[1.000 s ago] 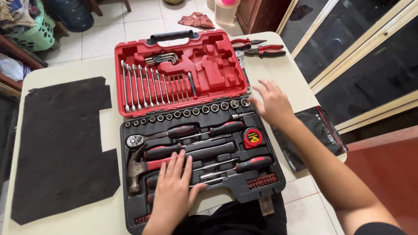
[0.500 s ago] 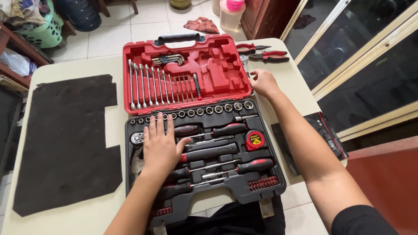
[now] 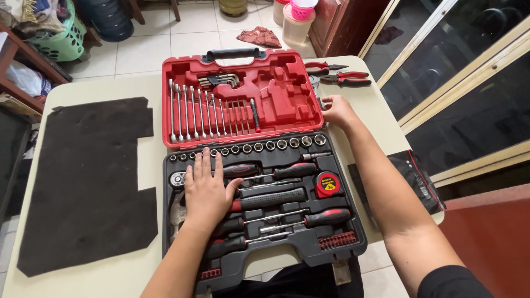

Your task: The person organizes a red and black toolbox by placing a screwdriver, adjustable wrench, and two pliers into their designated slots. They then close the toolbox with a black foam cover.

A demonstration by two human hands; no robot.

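Left hand lies flat, fingers spread, on the tools in the black tray at the desk's near edge, right hand loosely curled against the red lid's right rim, pliers just beyond.

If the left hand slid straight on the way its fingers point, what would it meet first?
The left hand lies flat on the black tool tray, fingers pointing toward the red lid. Straight on, they would first meet the row of sockets, probably right at the fingertips, then the lid's lower edge.
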